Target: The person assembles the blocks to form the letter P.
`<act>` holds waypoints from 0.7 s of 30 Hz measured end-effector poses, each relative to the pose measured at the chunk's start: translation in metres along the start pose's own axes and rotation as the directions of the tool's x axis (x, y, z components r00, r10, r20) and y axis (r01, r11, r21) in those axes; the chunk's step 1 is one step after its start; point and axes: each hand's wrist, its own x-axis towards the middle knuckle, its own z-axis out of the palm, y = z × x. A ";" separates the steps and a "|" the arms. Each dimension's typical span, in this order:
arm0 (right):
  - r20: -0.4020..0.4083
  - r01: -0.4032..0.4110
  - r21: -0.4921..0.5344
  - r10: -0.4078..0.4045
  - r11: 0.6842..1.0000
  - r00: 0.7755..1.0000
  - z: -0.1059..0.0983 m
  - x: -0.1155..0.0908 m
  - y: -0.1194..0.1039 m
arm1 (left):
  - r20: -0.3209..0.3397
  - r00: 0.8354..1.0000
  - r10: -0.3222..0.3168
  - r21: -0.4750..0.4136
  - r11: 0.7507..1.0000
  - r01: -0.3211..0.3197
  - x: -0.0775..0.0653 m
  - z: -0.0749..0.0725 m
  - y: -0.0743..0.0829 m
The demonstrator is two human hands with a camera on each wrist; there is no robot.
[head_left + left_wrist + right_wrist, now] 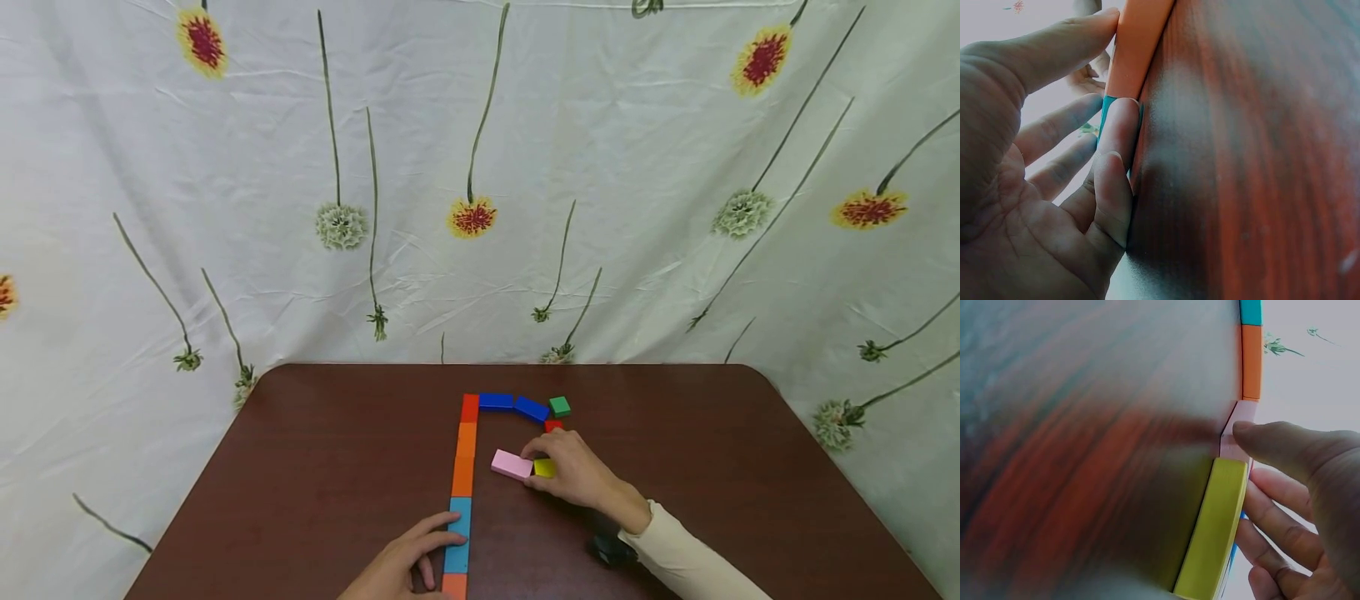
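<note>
In the head view, my right hand [576,473] pinches the right end of a pink block [511,465] between thumb and fingers. A yellow block [543,467] sits right beside the pink one, partly under the hand; the right wrist view shows its long side [1213,528]. My left hand [401,560] rests with loosely extended fingers on the light blue part [459,542] of a straight row of blocks. In the left wrist view, its thumb touches the edge of an orange block [1140,53].
Up the row lie orange blocks [464,458] and a red block [470,408]. Two dark blue blocks [497,402] curve right from its far end, towards a green block [559,407] and a small red block [552,426]. Near the right forearm lies a black object [611,548].
</note>
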 end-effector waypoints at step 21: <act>0.090 0.018 0.095 -0.027 0.995 0.996 -0.013 -0.016 0.017 | -0.004 1.000 0.010 0.000 1.000 -0.010 0.000 0.000 0.000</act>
